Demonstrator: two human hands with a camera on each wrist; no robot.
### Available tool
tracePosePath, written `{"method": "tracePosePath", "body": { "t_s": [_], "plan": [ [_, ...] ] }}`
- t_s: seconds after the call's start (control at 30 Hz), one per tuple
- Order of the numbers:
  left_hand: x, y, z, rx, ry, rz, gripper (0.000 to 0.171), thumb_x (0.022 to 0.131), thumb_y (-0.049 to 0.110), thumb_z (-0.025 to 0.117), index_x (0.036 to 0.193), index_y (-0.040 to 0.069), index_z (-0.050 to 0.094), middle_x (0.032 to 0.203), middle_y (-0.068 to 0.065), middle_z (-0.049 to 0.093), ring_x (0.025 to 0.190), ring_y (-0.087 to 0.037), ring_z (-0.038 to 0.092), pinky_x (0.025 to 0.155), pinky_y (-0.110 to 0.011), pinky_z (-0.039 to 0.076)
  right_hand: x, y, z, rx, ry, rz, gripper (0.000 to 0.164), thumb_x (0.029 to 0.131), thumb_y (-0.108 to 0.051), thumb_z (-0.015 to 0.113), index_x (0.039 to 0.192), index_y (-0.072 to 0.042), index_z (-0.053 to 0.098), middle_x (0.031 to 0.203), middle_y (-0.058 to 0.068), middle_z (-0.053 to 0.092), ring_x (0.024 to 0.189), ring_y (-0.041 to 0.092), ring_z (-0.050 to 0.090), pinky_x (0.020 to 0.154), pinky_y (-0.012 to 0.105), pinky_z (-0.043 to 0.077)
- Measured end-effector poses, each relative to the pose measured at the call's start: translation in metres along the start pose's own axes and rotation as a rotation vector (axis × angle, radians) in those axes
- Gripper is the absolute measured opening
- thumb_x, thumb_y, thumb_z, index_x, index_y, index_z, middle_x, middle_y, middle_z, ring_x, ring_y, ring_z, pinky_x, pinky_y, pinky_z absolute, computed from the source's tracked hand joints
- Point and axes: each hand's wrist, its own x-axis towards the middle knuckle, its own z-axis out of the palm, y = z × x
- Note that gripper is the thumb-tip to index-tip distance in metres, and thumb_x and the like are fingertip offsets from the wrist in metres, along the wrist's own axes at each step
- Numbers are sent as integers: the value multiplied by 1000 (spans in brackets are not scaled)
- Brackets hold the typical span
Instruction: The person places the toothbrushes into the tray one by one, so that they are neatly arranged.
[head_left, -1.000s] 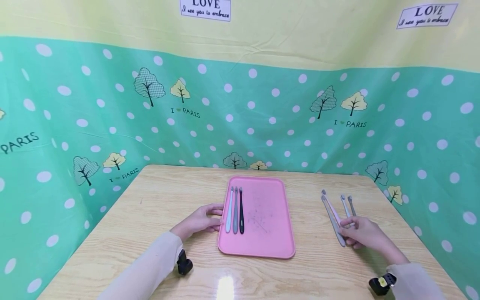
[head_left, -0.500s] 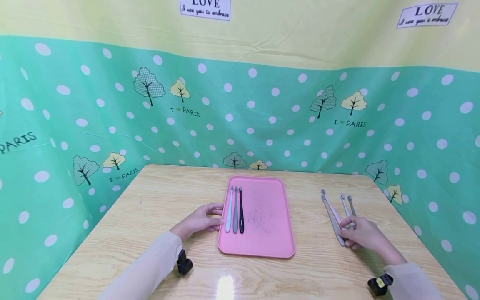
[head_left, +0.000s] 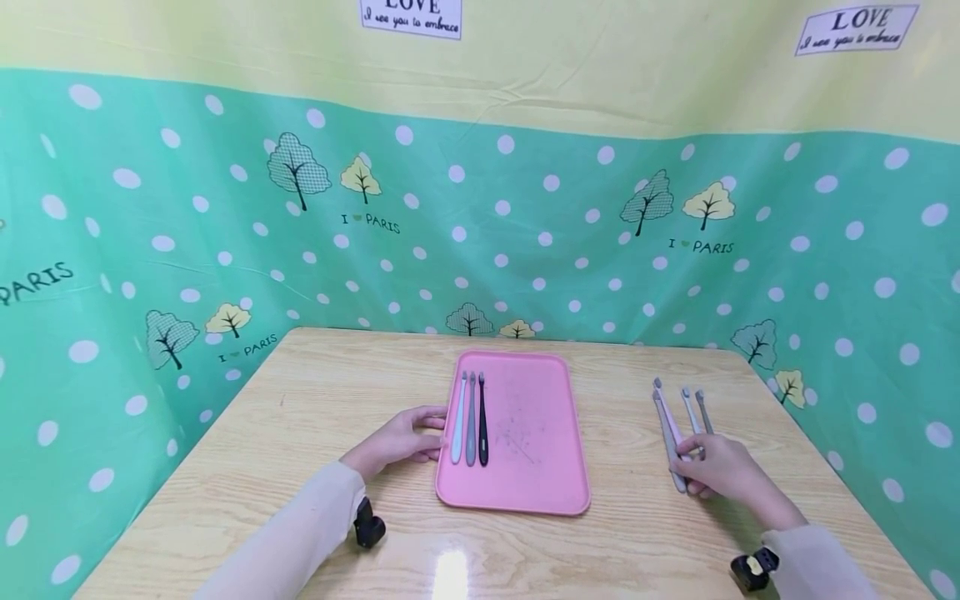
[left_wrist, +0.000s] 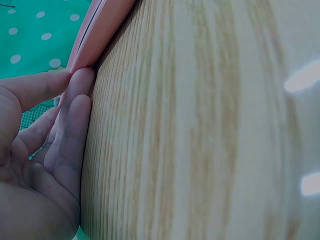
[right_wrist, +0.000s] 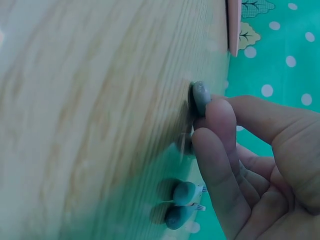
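On the pink tray (head_left: pixel 536 479) lie three toothbrushes side by side: a pale one (head_left: pixel 459 425), a grey one (head_left: pixel 471 425) and a black one (head_left: pixel 483 429). My left hand (head_left: pixel 400 439) holds the tray's left rim, thumb at the top edge and fingers low against the side. To the right, my right hand (head_left: pixel 723 471) pinches a grey toothbrush (head_left: pixel 666 433) near its handle end (right_wrist: pixel 201 97). A pink toothbrush (head_left: pixel 668 414) runs beside it, its lower end behind the fingers. A white toothbrush (head_left: pixel 691 408) and another grey toothbrush (head_left: pixel 703 408) reach out beyond this hand.
The wooden table (head_left: pixel 337 392) carries everything. Behind and beside it hangs a green and yellow curtain (head_left: pixel 517 217) with dots and trees. Bare wood lies between the tray and the loose toothbrushes.
The heads of the pinched grey toothbrush and the pink one have swung right, closer to the other two. My right hand has shifted slightly left. My left hand and the tray stay put.
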Motion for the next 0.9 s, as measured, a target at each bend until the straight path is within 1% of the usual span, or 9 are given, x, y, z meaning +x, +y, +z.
{"method": "tracePosePath", "body": {
  "t_s": [0.2,0.3,0.5,0.57,0.9],
  "plan": [
    [-1,1,0,-4,2,3,67,89,12,76,149,9,47,126,-14,57,81,-23,70,72,-36,61,0,-4,1,-11,-7,-10,36,90,-12,72,116,11,62,70,7,61,58,18,63,54,32,58],
    [-1,0,0,-7,-6,-3,67,89,13,76,150,10,46,127,-14,56,83,-23,70,73,-35,61,0,-4,3,3,-12,-1,35,89,-13,73,114,9,62,70,7,61,58,18,63,54,32,58],
    [0,-1,-1,-15,-16,15,66,89,12,75,149,7,46,126,-14,56,81,-23,70,73,-36,61,0,-5,6,35,-20,3,36,87,-13,74,113,9,62,69,8,61,59,19,63,54,32,59],
    [0,-1,-1,-17,-17,21,67,89,11,75,149,6,46,125,-15,56,80,-22,70,72,-36,61,0,-6,7,43,-30,-9,36,87,-13,74,112,10,61,69,9,61,59,19,64,54,33,59],
    [-1,0,-1,-16,-12,19,67,89,12,76,149,7,47,126,-15,56,80,-22,70,73,-36,61,0,-6,10,67,-38,-22,25,89,-12,73,101,7,61,69,9,61,58,20,64,54,32,59]
  ]
}}
